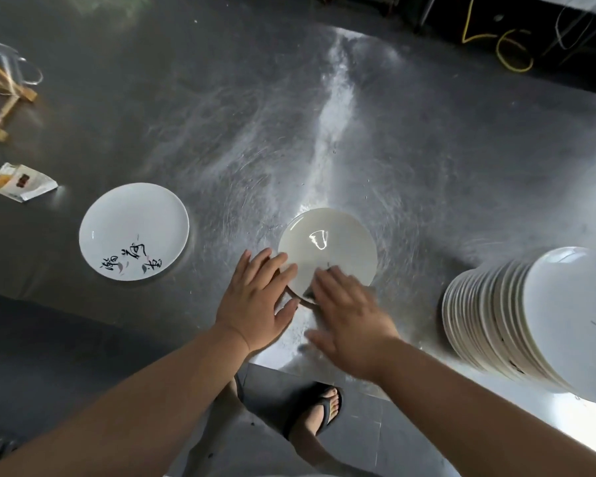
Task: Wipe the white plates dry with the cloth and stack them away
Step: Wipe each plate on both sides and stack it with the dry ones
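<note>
Left hand (255,301) and right hand (353,318), my fingers (272,266) flat, grasping nothing, touch round white ceramic plate (327,246) lying ahead of both, near front edge of steel table (358,132).

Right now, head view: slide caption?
Bare left hand and right hand touch white plate on steel table; plate stack at right.

This looks like a commercial kitchen or dishwashing area: a wide, scratched stainless-steel surface (324,132), a tall stack of plates (496,325) at the right, and a tiled floor (365,418) below.
</note>
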